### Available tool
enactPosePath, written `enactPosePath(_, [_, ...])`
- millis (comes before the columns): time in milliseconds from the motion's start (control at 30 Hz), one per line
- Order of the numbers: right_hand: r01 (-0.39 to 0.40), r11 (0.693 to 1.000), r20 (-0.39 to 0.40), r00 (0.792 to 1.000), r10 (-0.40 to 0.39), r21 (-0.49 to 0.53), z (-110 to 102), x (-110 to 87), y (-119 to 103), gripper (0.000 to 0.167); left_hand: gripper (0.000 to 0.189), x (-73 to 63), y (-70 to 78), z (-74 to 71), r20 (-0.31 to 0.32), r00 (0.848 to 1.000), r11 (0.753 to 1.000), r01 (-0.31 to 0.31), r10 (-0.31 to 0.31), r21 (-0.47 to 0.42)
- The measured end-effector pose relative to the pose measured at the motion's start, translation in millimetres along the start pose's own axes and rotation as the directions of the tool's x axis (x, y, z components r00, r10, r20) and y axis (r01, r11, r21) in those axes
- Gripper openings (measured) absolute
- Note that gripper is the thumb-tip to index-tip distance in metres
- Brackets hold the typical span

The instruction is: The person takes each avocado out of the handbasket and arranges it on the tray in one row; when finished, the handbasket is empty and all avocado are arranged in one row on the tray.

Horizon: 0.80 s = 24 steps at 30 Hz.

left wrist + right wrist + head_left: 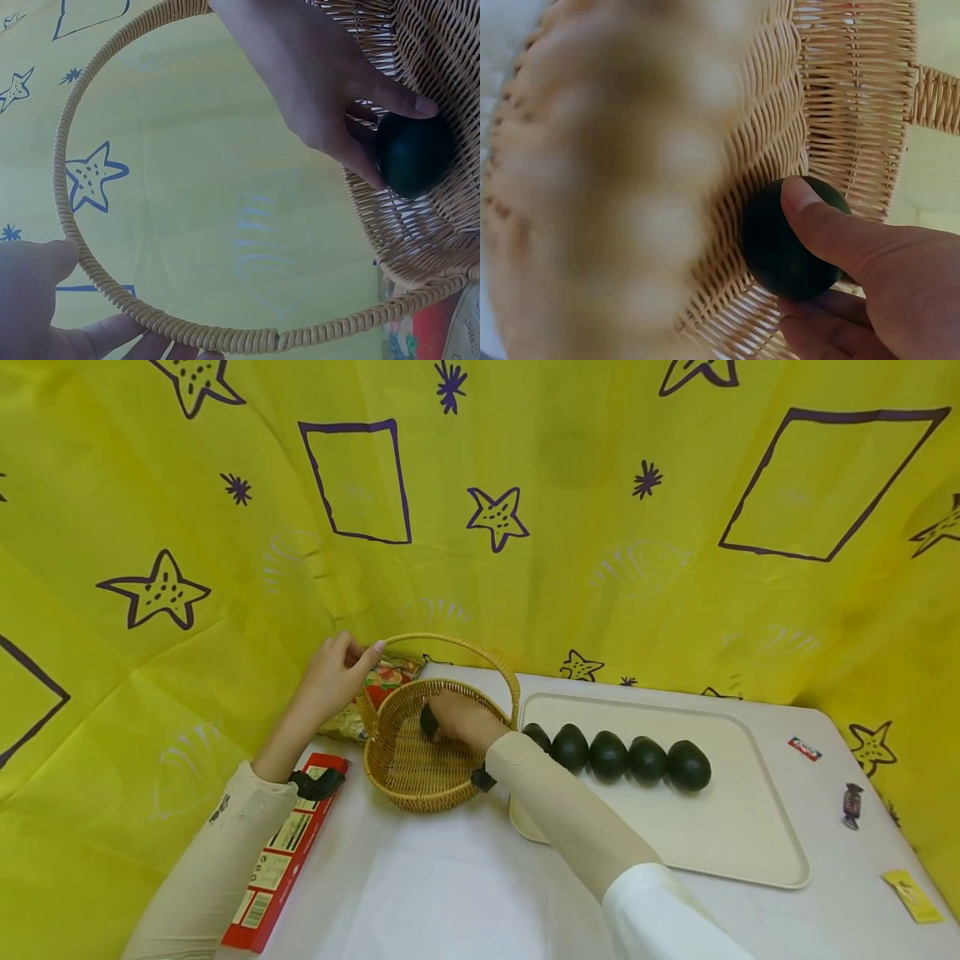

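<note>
A wicker basket (431, 797) with a tall arched handle (480, 652) stands left of the middle of the table. My left hand (333, 677) holds this handle on its left side, thumb on one side and fingers behind it in the left wrist view. Reaching down inside the basket, my right hand (461, 717) grips a dark green avocado (780, 240) between thumb and fingers. The avocado sits close against the woven bottom. Several more avocados (608, 756) lie in a row on a cream tray (735, 835), one partly hidden by the right sleeve.
A long red box (281, 852) lies beside my left forearm. Colourful food packets (390, 675) lie behind the basket. Right of the tray are small wrapped sweets (852, 806) and a yellow packet (912, 896). A yellow patterned curtain (570, 577) hangs behind the table.
</note>
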State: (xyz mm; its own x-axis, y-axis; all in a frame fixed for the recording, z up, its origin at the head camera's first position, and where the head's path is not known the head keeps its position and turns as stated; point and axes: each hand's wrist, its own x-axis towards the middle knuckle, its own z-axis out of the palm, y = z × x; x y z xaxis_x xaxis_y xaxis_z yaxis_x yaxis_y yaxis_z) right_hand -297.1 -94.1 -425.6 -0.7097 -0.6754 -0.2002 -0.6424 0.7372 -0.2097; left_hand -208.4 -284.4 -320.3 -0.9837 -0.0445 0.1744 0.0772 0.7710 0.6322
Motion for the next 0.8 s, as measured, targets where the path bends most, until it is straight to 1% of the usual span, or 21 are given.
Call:
enactPosePath(33, [-0.012, 1.000, 0.005, 1.000, 0.012, 0.017, -0.3, -1.4, 0.7, 0.045, 0.062, 0.1, 0.1, 0.3, 0.000, 1.000, 1.000, -0.001, 0.001, -0.001])
enactPosePath(100, [-0.033, 0.998, 0.014, 0.999, 0.033, 0.046, -0.4, -3.8, 2.0, 0.044, 0.061, 0.0, 0.3, 0.9, 0.000, 1.000, 1.000, -0.003, 0.003, -0.003])
enactPosePath(200, [-0.041, 0.996, 0.017, 0.999, 0.040, 0.085, 0.9, -7.1, 4.2, 0.044, 0.061, -0.1, 0.4, 1.6, -0.003, 1.000, 1.000, -0.011, 0.011, -0.003])
enactPosePath(300, [-0.015, 0.988, -0.010, 1.000, 0.017, 0.157, 1.7, -13.4, 6.9, 0.040, 0.061, -0.4, 1.0, 2.1, -0.004, 1.000, 1.000, -0.016, 0.016, -0.005])
enactPosePath(400, [0.045, 0.976, -0.042, 0.998, -0.036, 0.215, 0.0, -23.4, 9.6, 0.039, 0.063, -0.5, 1.7, 2.3, -0.003, 1.000, 1.000, -0.012, 0.012, -0.006])
enactPosePath(500, [0.111, 0.961, -0.082, 0.992, -0.093, 0.254, -4.3, -35.7, 12.2, 0.050, 0.063, -1.0, 2.3, 1.6, -0.003, 1.000, 1.000, -0.011, 0.011, -0.011])
enactPosePath(633, [0.176, 0.947, -0.144, 0.979, -0.141, 0.268, -11.5, -55.6, 17.2, 0.075, 0.062, -1.8, 2.4, 0.7, -0.005, 1.000, 1.000, -0.018, 0.018, -0.018])
enactPosePath(667, [0.190, 0.944, -0.157, 0.976, -0.151, 0.270, -13.0, -61.5, 18.5, 0.079, 0.062, -1.9, 2.4, 0.7, -0.007, 1.000, 1.000, -0.020, 0.020, -0.017])
enactPosePath(733, [0.212, 0.937, -0.176, 0.970, -0.168, 0.276, -16.3, -75.2, 20.6, 0.084, 0.062, -2.2, 2.4, 0.7, -0.008, 1.000, 1.000, -0.020, 0.020, -0.015])
enactPosePath(800, [0.231, 0.924, -0.192, 0.965, -0.178, 0.304, -18.8, -91.2, 22.1, 0.085, 0.062, -2.4, 2.2, 1.0, -0.007, 1.000, 1.000, -0.017, 0.017, -0.013])
